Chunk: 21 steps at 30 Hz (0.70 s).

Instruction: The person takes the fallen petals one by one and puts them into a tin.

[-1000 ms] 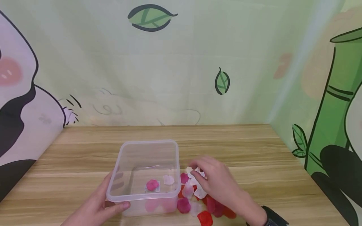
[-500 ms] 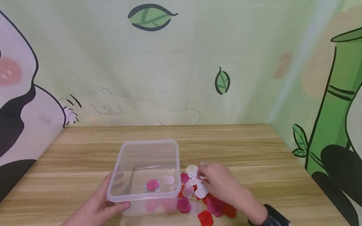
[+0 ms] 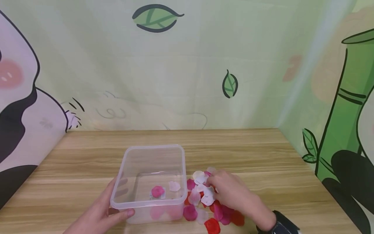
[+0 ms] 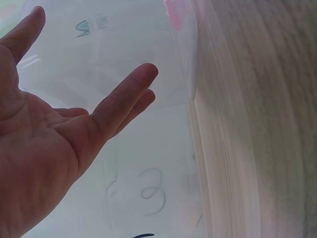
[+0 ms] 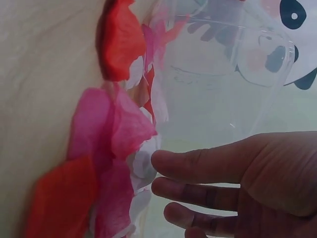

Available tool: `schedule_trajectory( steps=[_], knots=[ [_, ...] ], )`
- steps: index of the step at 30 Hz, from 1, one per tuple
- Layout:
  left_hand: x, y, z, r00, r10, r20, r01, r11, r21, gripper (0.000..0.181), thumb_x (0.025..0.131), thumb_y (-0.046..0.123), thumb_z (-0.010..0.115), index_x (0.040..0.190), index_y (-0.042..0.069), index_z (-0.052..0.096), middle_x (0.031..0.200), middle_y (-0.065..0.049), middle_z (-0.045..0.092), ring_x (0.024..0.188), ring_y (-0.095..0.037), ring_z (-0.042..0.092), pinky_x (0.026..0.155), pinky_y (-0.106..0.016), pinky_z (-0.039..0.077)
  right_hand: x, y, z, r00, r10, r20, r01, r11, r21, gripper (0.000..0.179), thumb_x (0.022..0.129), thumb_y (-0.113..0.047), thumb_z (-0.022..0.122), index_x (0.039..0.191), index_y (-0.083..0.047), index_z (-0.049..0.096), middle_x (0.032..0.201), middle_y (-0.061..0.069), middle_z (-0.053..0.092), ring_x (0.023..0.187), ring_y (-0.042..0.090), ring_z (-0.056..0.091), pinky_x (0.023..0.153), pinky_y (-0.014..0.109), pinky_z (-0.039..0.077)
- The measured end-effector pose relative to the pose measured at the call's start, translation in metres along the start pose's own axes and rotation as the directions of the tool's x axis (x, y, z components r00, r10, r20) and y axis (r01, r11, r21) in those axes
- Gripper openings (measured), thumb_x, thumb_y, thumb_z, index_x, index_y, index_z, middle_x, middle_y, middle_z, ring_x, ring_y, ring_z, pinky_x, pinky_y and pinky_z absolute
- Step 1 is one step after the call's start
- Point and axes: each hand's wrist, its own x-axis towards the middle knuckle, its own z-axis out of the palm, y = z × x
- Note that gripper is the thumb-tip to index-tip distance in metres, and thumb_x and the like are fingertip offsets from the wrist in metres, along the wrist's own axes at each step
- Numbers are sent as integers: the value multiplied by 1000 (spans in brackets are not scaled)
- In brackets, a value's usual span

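A clear plastic box (image 3: 147,203) stands lidless on the table, with a pink petal (image 3: 157,191) and a pale petal (image 3: 174,186) visible inside. My left hand (image 3: 100,208) rests against its left side, thumb at the front wall. In the left wrist view the fingers (image 4: 126,94) of that hand are spread and fairly straight. Right of the box lies a loose heap of white, pink and red artificial petals (image 3: 190,213). My right hand (image 3: 230,191) reaches into the heap's far right part. Its fingertips (image 5: 166,161) are close to white petals (image 5: 143,163), with nothing visibly held between them.
The wooden table (image 3: 140,138) extends behind and to both sides of the box. A printed cloth (image 3: 181,74) with leaves, bamboo and pandas hangs at the back and sides. A black band (image 3: 280,222) is on the right wrist.
My right hand has moved slightly right from above the white petals and lowered to the heap's far right part, uncovering some white and pink petals. The left hand and box have stayed put.
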Motion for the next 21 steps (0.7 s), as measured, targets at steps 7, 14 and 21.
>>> schedule_trajectory(
  steps=[7, 14, 21],
  knots=[
    [-1, 0, 0, 1000, -6, 0, 6, 1000, 7, 100, 92, 14, 79, 165, 20, 12, 152, -28, 32, 117, -43, 54, 81, -37, 58, 2, 2, 2, 999, 28, 43, -29, 999, 34, 15, 81, -6, 85, 93, -11, 78, 79, -6, 61, 71, 13, 52, 61, 28, 46],
    [-1, -1, 0, 999, 37, 0, -37, 999, 12, 98, 92, 12, 79, 165, 22, 13, 151, -29, 33, 115, -37, 56, 80, -35, 58, 3, 3, 5, 996, 64, 61, -67, 997, 45, 13, 83, -8, 85, 88, -13, 75, 73, -8, 57, 67, 12, 50, 58, 27, 45],
    [-1, -1, 0, 999, 50, -5, -50, 999, 17, 98, 93, 12, 78, 165, 24, 13, 150, -30, 33, 115, -33, 57, 79, -34, 58, 2, 3, 1, 996, 76, 39, -78, 996, 49, 13, 83, -8, 86, 93, -11, 77, 78, -5, 63, 68, 12, 53, 58, 27, 46]
  ],
)
